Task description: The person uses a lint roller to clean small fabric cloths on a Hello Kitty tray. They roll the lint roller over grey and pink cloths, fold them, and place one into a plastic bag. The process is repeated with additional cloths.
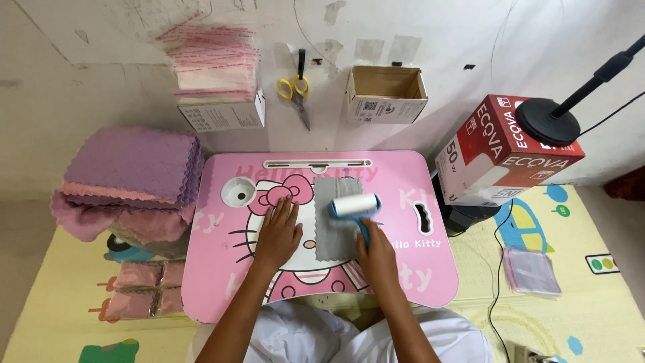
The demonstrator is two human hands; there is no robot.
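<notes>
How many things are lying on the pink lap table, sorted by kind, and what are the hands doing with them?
Grey cloth: 1, lying flat, with the left hand pressed beside its edge.
Lint roller: 1, blue handle, white roll, held by the right hand across the cloth.
Total on the pink lap table: 2.

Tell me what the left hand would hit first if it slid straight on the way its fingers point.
Probably nothing on the table: the left hand points up the pink table, past the cup hole, toward the slot at its far edge.
</notes>
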